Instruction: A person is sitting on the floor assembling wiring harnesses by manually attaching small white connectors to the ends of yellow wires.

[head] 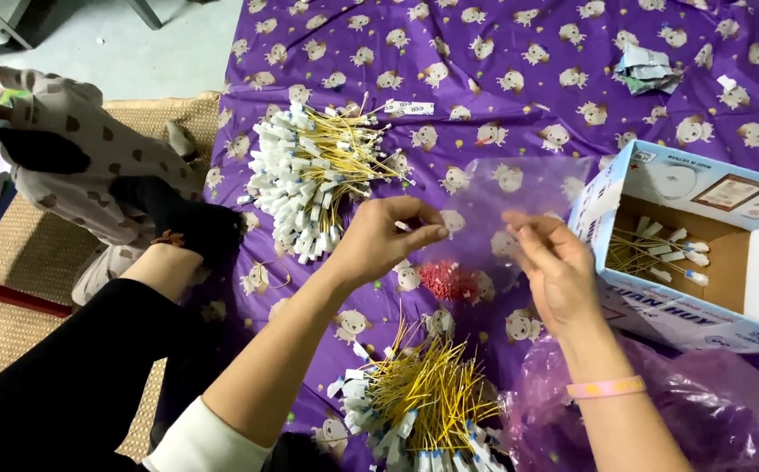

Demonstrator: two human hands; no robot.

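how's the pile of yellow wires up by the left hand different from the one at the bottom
The upper pile lies beyond the left hand, white tags bunched on its left side. The lower pile sits nearer the person, cut off by the frame's edge, wire ends bristling upward. Both hold yellow wires with white tags.

A purple cloth (519, 52) printed with small cartoon animals covers most of the floor. Along its left edge lies a woven straw mat (12, 253), and beyond that, bare grey floor (135, 52) under even light.
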